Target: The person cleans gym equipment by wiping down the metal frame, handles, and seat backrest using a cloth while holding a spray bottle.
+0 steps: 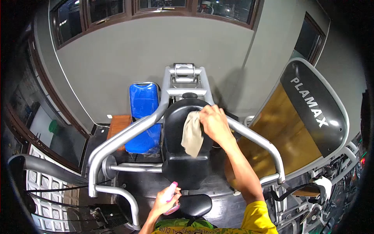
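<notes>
My right hand point(214, 124) is closed on a beige cloth point(192, 134), which hangs down against the black padded backrest point(175, 124) of a gym machine. Lower down, my left hand point(163, 203) grips a spray bottle point(170, 194) with a pink and white top; its pinkish body shows partly below the fingers. The bottle is above and left of the black seat pad point(196, 205). Silver tubular arms point(140, 126) of the machine curve out on both sides of the backrest.
A blue padded chair point(143, 101) and a brown wooden box point(118, 128) stand behind the machine at left. To the right rises a large panel marked PLAMAX point(311, 101). Windows point(163, 8) line the grey wall; more gym equipment point(307, 202) is at lower right.
</notes>
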`<state>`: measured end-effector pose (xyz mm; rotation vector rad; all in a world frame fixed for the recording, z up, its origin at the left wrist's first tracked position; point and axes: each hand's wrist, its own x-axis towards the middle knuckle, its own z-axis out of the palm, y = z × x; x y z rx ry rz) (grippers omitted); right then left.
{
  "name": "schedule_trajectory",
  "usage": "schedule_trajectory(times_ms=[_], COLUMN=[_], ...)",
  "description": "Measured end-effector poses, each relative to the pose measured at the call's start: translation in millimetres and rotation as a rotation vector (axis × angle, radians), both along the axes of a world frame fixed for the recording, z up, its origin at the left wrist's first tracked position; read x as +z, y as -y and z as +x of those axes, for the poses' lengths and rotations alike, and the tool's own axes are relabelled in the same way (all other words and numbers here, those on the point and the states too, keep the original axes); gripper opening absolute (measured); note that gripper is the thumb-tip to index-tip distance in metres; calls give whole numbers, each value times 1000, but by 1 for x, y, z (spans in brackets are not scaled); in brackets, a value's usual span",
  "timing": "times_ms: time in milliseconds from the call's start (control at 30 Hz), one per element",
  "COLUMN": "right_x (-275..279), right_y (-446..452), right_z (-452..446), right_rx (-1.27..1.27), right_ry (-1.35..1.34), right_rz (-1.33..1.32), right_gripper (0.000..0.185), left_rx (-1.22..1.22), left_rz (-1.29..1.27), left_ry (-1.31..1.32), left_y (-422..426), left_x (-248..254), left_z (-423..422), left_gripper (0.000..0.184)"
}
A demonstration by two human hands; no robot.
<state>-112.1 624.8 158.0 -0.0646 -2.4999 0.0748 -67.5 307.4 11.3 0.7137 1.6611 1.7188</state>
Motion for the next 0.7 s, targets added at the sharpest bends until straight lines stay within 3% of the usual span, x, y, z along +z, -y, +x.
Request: schedule_trajectory(times_ms=[100, 167, 300, 467, 567, 600, 700], right_x=[-1, -16, -67, -88, -114, -124, -145], right_y=[-2, -7, -1, 37, 20, 8, -3], right_z=[-11, -20, -29, -22, -34, -35, -30], right_rx=[-129, -156, 8, -215, -158, -156, -56], right_ry=[-123, -267, -368, -110, -189, -273, -394], right_rz=[4, -371, -117, -112, -84, 47, 40], right_gripper=[12, 16, 30, 65, 62, 53, 43], left_rx=[-21, -24, -45, -8, 9, 19, 21], left_rz=[40, 129, 143, 139, 104, 80, 65], left_ry=[-33, 1, -92, -73, -49, -63, -12], left_y=[-18, -30, -43, -43, -39, -38, -35], left_x=[4, 6, 8, 7, -2, -5, -8], left_z=[-4, -9, -19, -27, -27, -27, -28], left_gripper=[19, 21, 23, 22, 21, 20, 20])
